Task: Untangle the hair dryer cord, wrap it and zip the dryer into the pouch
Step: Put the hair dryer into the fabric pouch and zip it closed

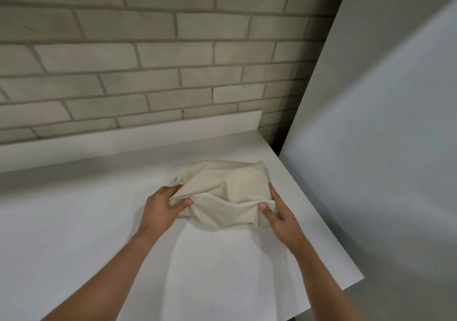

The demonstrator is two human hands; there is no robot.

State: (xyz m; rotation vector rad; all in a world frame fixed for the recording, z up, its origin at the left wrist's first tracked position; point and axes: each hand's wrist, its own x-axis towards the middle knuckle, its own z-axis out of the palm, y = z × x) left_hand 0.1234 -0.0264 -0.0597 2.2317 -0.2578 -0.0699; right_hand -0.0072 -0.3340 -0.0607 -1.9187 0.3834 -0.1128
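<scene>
On white counter [74, 222], bulging cream pouch [230, 184], contents hidden, left hand [162, 208] and right hand [278, 212] pinching its seam ends

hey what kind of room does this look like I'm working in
Probably a bathroom or utility nook at home, though that is a guess. A plain white counter with a low backsplash lip runs along a pale brick-pattern wall, and a cream fabric pouch sits on it.

Your left hand [162, 205] and right hand [278, 212] reach forward on bare forearms, each thumb and fingers pinched in a closed grip.
</scene>
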